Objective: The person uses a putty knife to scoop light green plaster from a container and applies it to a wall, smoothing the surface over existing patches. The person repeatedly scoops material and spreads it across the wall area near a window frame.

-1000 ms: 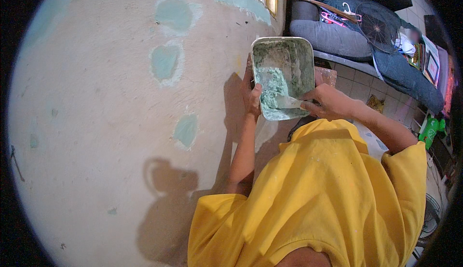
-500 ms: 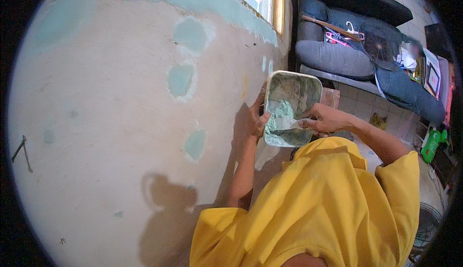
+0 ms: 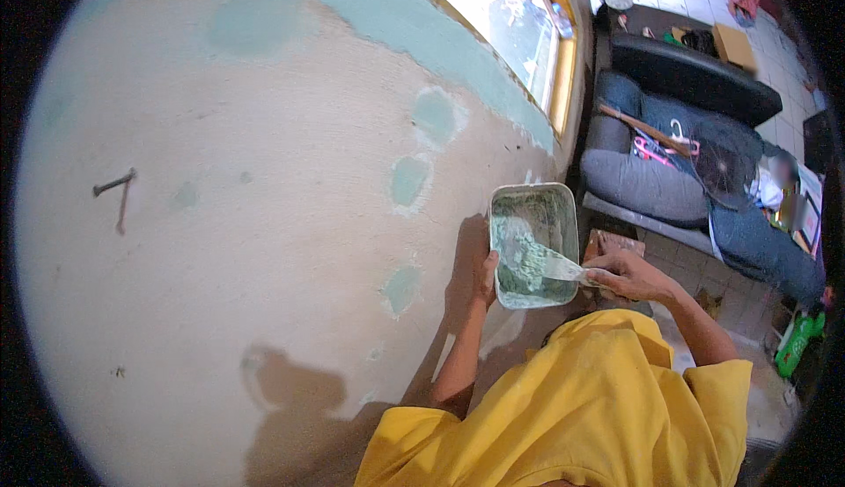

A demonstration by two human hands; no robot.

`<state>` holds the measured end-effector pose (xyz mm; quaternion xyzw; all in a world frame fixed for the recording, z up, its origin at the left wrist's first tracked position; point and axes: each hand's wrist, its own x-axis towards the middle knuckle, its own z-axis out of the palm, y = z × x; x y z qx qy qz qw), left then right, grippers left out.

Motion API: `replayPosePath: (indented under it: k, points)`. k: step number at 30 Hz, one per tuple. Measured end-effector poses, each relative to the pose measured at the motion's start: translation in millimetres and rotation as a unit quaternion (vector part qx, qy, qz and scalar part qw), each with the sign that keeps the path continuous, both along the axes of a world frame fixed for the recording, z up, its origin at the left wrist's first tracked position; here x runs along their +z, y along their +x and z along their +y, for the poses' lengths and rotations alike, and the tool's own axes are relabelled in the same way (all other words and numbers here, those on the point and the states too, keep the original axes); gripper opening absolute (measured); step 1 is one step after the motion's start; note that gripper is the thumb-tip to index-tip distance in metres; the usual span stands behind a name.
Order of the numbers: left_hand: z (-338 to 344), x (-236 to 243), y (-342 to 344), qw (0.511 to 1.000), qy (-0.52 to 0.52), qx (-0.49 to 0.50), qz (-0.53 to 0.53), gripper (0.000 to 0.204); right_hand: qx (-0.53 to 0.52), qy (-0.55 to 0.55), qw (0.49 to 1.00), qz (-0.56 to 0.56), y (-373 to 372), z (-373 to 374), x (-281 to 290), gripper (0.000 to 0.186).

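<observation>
My left hand (image 3: 487, 278) is wrapped round the left side of a rectangular plastic tub (image 3: 558, 216), its fingers mostly hidden behind it. Inside, pale green putty (image 3: 519, 254) lies heaped along the left side, and a thin film stains the walls. With my right hand (image 3: 623, 274) I grip the handle of a putty knife (image 3: 562, 266) at the tub's right rim. Its wide, putty-smeared blade points left into the tub and touches the heap. To the left stands a wall (image 3: 299, 153) with several green putty patches (image 3: 409, 180).
A nail (image 3: 114, 183) juts from the wall at the left. Up ahead is a wood-framed window (image 3: 563, 91). At the right, a dark sofa (image 3: 642, 175) holds a fan, hangers and clothes. A green bag-like item (image 3: 798, 344) lies at the far right, near the tiled floor.
My right hand has drawn the putty knife rightward, from over the tub to its right rim. The view has shifted, so wall, window and sofa appear lower and further right.
</observation>
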<state>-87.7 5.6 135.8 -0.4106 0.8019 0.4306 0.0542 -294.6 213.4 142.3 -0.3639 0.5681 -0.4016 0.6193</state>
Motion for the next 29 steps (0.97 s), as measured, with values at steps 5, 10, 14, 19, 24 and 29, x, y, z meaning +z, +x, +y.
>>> replayPosePath:
  k: [5, 10, 14, 19, 24, 29]
  points:
    - [8.7, 22.2, 2.2, 1.000, -0.004, 0.022, 0.006, 0.060, 0.002, -0.046, 0.998, -0.052, -26.1, 11.3, 7.0, 0.036]
    - [18.9, 64.2, 14.8, 0.996, -0.051, 0.076, -0.006, 0.058, -0.045, -0.055, 0.984, -0.166, -33.6, 20.0, 45.0, 0.029]
    - [48.8, 108.3, -12.6, 0.987, -0.091, 0.124, -0.038, 0.056, -0.088, -0.086, 0.989, -0.088, -43.4, 34.5, 46.3, 0.029]
    - [86.4, 137.6, -35.5, 0.957, -0.142, 0.198, -0.158, 0.055, -0.086, -0.076, 0.987, -0.114, -32.0, 37.1, 61.5, 0.035]
    - [56.3, 68.6, -28.5, 0.989, -0.047, 0.133, 0.054, 0.052, -0.125, -0.093, 0.984, -0.089, -8.4, 10.6, 35.5, 0.034]
    - [26.8, -44.4, 14.3, 0.964, 0.072, 0.128, 0.223, 0.048, -0.190, -0.051, 0.980, 0.002, 11.2, 6.3, 11.4, 0.034]
